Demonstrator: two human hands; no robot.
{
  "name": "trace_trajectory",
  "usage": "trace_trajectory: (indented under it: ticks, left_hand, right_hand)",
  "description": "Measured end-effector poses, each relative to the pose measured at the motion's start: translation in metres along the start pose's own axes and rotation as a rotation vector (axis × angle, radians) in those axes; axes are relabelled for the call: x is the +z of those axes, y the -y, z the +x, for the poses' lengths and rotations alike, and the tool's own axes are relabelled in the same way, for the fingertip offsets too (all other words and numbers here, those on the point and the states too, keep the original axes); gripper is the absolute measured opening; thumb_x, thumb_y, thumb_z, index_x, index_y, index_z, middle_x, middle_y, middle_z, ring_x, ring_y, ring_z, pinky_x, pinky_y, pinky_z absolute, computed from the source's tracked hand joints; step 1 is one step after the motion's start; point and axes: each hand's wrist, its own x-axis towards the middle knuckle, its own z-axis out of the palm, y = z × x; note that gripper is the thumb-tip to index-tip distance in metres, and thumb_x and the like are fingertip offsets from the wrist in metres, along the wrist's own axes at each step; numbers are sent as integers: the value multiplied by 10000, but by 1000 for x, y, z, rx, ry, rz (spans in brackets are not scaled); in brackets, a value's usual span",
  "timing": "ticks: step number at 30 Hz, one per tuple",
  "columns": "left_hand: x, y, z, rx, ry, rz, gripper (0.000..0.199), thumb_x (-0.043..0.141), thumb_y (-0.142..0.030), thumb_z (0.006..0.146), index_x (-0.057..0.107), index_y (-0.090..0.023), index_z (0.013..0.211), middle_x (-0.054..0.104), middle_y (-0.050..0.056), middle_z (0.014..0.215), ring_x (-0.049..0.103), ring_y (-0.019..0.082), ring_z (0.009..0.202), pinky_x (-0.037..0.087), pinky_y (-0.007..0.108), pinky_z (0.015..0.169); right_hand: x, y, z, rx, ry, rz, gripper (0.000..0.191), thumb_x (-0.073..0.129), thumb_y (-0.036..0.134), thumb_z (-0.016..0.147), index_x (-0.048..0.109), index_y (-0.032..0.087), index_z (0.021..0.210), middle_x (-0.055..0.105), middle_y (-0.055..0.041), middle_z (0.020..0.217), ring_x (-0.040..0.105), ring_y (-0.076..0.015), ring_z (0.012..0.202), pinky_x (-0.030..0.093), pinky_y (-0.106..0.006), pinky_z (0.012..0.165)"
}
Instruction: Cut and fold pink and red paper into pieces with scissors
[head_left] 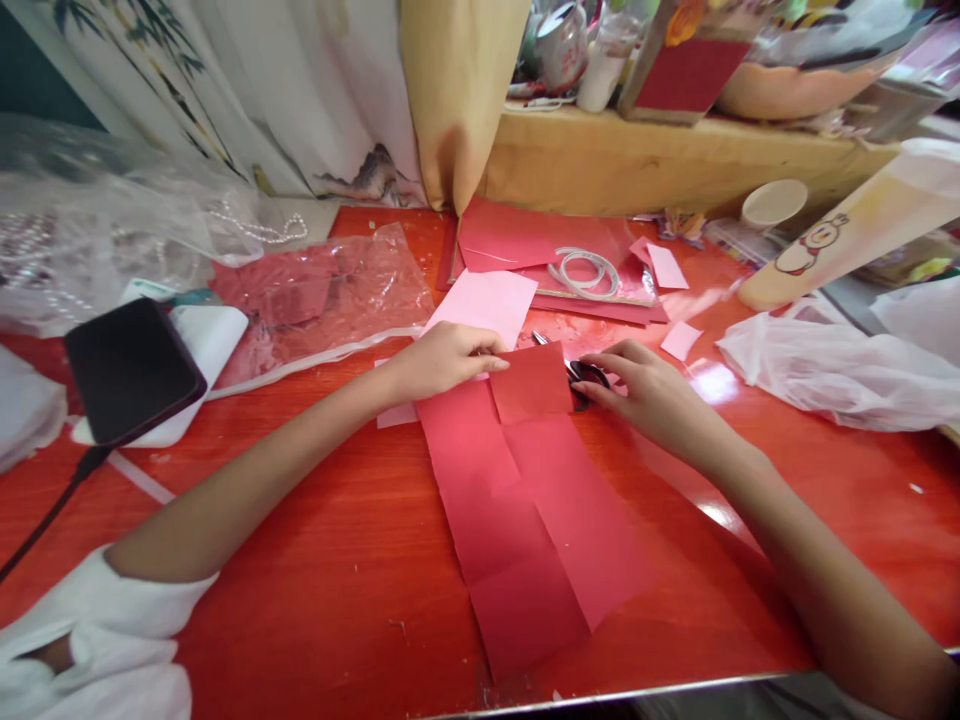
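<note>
Presently, watching from far off, I see the left hand (442, 362) pinching the small red paper square (534, 385) by its far left corner, thumb against forefinger. That square overlaps the top ends of the larger red sheets (487, 480), which run toward the near edge of the glossy red table (315, 610). I find the right hand (649, 392) beside the square's right edge, thumb and fingers curved about the black handles of the scissors (589, 375); whether they press tight, I cannot tell. A pink sheet (491, 300) lies beyond the square.
</note>
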Motion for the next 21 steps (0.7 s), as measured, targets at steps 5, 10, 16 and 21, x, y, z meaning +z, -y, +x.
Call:
trace_trajectory:
  ticks: [5,10,16,21]
  left_hand:
    - [-25,15,-3,-105,-328,299,221,444,-305,846,613,-163,852,630,38,855,545,150,786,372,274,721]
    - [-40,23,-13,-224,-639,626,359,514,-353,816,514,-134,1101,500,146,1139,443,264,1073,329,379,897]
    - [-6,-4,-16,-68,-130,721,399,440,-512,819,580,-140,852,550,113,897,457,262,918,340,387,835]
    - [15,-11,-19,-101,46,536,407,530,-554,739,566,-163,846,522,79,924,424,235,903,326,355,825]
  right_hand:
    - [-5,10,-2,-18,97,27,264,490,362,843,643,188,968,556,-95,872,566,-206,744,440,-322,660]
    - [-8,16,-2,95,158,4,283,518,378,806,610,184,991,629,-69,780,591,-215,700,392,-285,562]
    - [-11,6,0,294,170,248,388,546,334,742,599,179,1093,638,-28,664,584,-187,557,407,-278,503]
    - [-7,-13,5,270,-3,698,463,538,242,720,530,142,1172,637,-72,859,602,-169,665,489,-305,581]
